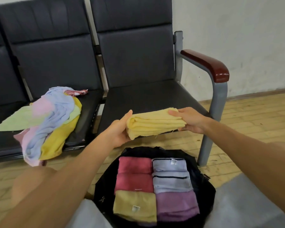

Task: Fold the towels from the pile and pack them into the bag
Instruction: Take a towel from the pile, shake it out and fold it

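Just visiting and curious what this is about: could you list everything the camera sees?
folded towel: one, pale yellow, held before the right seat
towel pile: one, blue, pink, green, yellow, on the left seat
packed towels: several, red, pale blue, yellow, purple, two rows in the bag
bag: one, black, open, below the hands
bench: one, dark seats, grey frame, by the wall
armrest: one, red-brown, bench's right end
left hand: one, grips the folded towel's left end
right hand: one, grips its right end

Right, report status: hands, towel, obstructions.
Left hand and right hand grip folded yellow towel. Bag open, partly packed. Pile on seat. Nothing blocking bag.
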Action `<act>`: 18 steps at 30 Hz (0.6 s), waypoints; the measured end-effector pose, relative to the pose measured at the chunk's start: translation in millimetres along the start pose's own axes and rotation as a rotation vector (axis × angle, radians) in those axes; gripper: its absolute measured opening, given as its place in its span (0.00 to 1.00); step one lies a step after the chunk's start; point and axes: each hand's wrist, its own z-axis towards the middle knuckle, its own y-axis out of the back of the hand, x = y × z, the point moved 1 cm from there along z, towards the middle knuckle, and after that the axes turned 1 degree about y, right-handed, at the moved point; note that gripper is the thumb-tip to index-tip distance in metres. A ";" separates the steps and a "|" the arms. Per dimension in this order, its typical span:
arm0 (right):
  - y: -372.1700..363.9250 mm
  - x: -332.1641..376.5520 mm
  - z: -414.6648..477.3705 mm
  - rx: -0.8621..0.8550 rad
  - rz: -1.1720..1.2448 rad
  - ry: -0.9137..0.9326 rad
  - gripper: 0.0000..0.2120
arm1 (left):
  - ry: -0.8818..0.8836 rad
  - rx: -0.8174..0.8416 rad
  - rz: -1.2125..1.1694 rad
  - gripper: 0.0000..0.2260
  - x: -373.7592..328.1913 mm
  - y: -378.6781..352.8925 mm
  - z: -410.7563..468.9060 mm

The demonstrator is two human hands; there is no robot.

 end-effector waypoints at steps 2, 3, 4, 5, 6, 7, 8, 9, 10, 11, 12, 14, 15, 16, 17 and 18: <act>4.8 -13.3 -9.6 -0.021 0.032 -0.087 0.15 | 0.068 0.061 -0.066 0.18 17.4 -1.6 -2.6; 7.5 -19.3 -13.5 -0.022 0.046 -0.135 0.16 | 0.098 0.088 -0.075 0.17 25.3 -2.7 -4.3; 10.5 -25.1 -17.0 -0.009 0.066 -0.187 0.17 | 0.121 0.110 -0.069 0.15 32.8 -3.6 -5.2; 13.1 -30.4 -20.8 0.014 0.092 -0.240 0.18 | 0.137 0.133 -0.055 0.12 40.2 -4.7 -5.6; 16.3 -36.7 -23.3 0.041 0.112 -0.292 0.17 | 0.140 0.146 -0.016 0.10 48.0 -6.2 -6.5; 18.5 -42.5 -25.8 0.074 0.124 -0.338 0.16 | 0.139 0.146 0.036 0.09 56.2 -7.7 -4.8; 21.8 -51.0 -26.2 0.102 0.119 -0.385 0.16 | 0.131 0.140 0.093 0.09 65.0 -8.9 -2.2; 24.3 -60.3 -25.9 0.128 0.098 -0.432 0.18 | 0.127 0.125 0.140 0.08 75.1 -9.2 3.2; 25.8 -71.9 -23.9 0.132 0.062 -0.480 0.23 | 0.132 0.117 0.181 0.07 86.3 -8.8 8.2; 27.3 -85.3 -21.4 0.127 0.039 -0.532 0.29 | 0.149 0.119 0.220 0.06 98.2 -9.2 11.9; 29.2 -99.3 -18.1 0.115 0.023 -0.582 0.34 | 0.170 0.121 0.268 0.07 109.8 -8.8 17.3; 28.7 -127.8 -13.5 0.110 -0.012 -0.661 0.29 | 0.218 0.146 0.385 0.08 136.4 -10.4 27.7; 27.2 -141.9 -12.2 0.107 -0.041 -0.699 0.22 | 0.237 0.149 0.441 0.08 151.4 -10.7 34.3; 26.1 -157.1 -11.0 0.099 -0.066 -0.738 0.16 | 0.254 0.134 0.499 0.07 165.2 -11.7 40.6; 24.8 -172.8 -9.9 0.085 -0.079 -0.779 0.13 | 0.262 0.112 0.558 0.08 179.7 -12.2 47.6; 24.3 -188.7 -8.9 0.057 -0.094 -0.814 0.12 | 0.265 0.091 0.629 0.10 193.6 -13.1 55.2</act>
